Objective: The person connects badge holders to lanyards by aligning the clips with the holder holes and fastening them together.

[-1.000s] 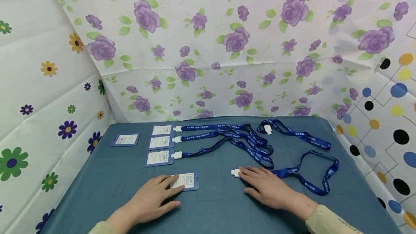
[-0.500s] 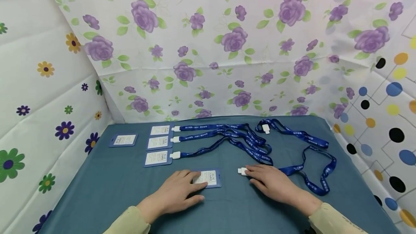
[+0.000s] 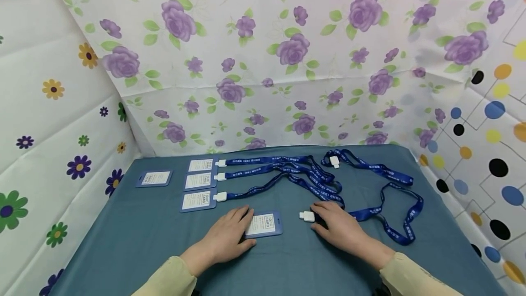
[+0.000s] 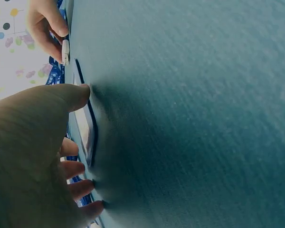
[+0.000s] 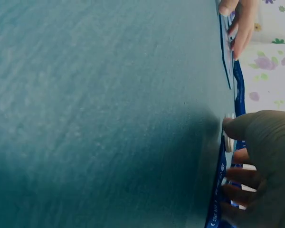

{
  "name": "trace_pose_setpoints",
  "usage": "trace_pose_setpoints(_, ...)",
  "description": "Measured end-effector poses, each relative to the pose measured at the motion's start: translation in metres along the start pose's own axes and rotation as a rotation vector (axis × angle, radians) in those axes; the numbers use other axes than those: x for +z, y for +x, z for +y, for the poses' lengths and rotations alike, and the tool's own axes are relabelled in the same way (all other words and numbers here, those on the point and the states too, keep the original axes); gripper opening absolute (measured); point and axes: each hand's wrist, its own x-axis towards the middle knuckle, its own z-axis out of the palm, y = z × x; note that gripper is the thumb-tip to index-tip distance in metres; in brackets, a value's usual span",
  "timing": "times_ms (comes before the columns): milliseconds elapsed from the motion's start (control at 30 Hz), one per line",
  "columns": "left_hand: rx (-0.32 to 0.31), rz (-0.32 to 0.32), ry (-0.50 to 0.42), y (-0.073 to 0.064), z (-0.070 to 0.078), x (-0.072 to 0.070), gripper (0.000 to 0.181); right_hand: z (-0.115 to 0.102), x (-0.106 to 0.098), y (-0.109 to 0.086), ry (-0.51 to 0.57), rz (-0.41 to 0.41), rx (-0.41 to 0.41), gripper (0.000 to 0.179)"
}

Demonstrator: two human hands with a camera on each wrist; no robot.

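Note:
In the head view, a blue ID card holder [image 3: 265, 224] with a white card lies flat at the middle front. My left hand [image 3: 228, 236] is at its left end, index finger by the far edge and thumb by the near edge, fingers relaxed. To the right, a white clip [image 3: 307, 216] on a blue lanyard [image 3: 407, 223] points at the holder. Thumb and index finger of my right hand [image 3: 339, 226] lie either side of the clip's end. In the right wrist view the thumb overlaps the clip [image 5: 229, 140]; in the left wrist view the other thumb overlaps the holder [image 4: 85, 126].
Three card holders [image 3: 197, 200] with lanyards attached lie stacked front to back at the left middle. A single holder [image 3: 154, 178] is at the far left. Another lanyard [image 3: 374, 166] with a white clip lies at the back right. Patterned cloth [image 3: 263, 58] walls surround the blue-green table [image 3: 123, 241].
My left hand has slid the card holder right, toward the clip, then moved its fingers off the card's face to the edges. The right hand's fingers have shifted around the clip.

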Motion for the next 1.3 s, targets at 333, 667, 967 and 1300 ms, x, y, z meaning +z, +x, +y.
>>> trace_pose_setpoints(333,-0.023,0.0,-0.026,-0.002,-0.002,0.0,0.074,0.003,0.003,0.001,-0.007,0.039,0.01,0.042)
trace_pose_setpoints(667,-0.047,0.021,-0.028,0.006,0.001,0.003,0.068,-0.004,0.009,0.003,0.037,0.091,0.005,0.032)
trace_pose_setpoints(967,-0.057,0.015,-0.057,0.006,-0.001,0.004,0.074,-0.006,0.01,0.005,0.049,0.084,-0.022,0.04)
trace_pose_setpoints(1300,-0.089,0.016,-0.084,0.003,-0.002,0.007,0.07,-0.007,0.009,0.001,0.114,0.065,0.018,0.032)
